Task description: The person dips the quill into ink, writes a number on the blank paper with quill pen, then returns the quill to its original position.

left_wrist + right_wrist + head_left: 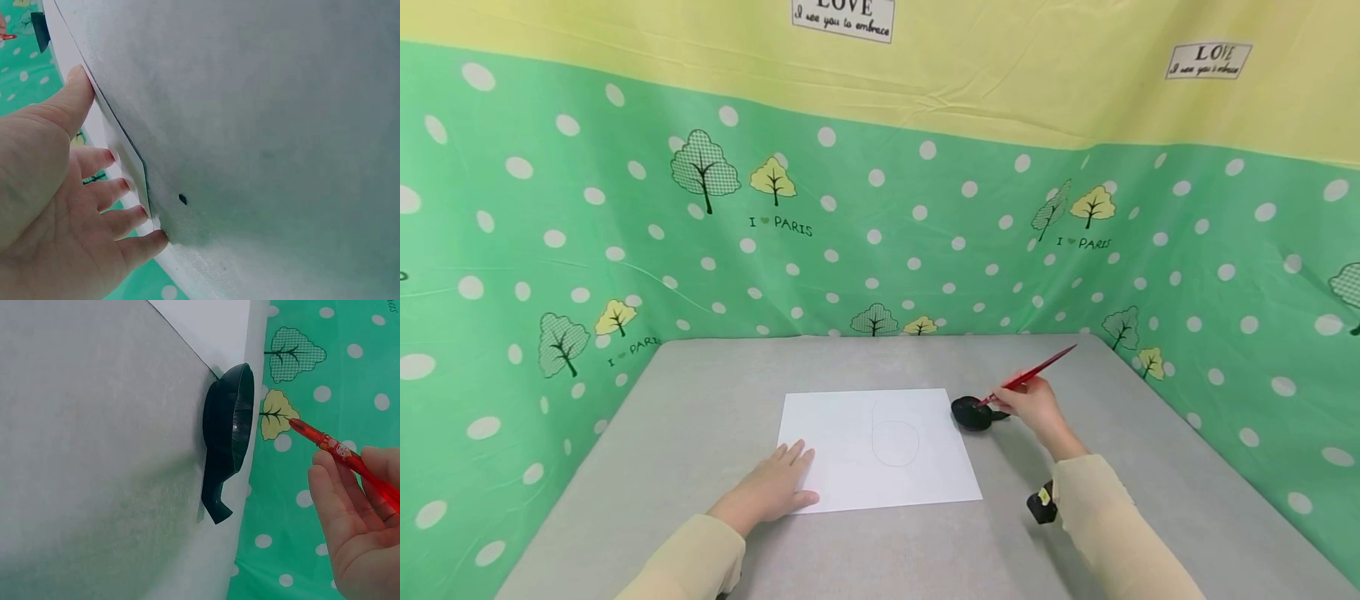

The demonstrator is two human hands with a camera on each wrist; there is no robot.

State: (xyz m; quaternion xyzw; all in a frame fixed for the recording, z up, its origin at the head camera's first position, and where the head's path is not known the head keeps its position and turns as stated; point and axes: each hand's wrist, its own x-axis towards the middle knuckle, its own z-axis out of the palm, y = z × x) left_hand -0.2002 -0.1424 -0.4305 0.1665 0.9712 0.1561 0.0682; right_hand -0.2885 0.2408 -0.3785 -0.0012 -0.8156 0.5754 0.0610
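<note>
A white sheet of paper point(842, 475) lies on the grey table, bearing a faint curved line and a round loop. My left hand point(775, 487) rests on its left edge with fingers spread and the thumb near the lower corner. On the right, my right hand point(1033, 404) pinches a slim red paintbrush point(1037, 367), its dark tip pointing down. Beneath the tip sits a small black dish point(972, 413) with a short handle, beside the paper's right edge. In the right wrist view the brush tip point(297, 423) hangs apart from the dish point(228, 419).
A small black object with a yellow mark point(1041, 505) stands near my right sleeve, partly hidden by it. Green and yellow printed cloth point(880, 208) hangs behind the table and at both sides. The left wrist view shows a small dark spot point(182, 199) on the table.
</note>
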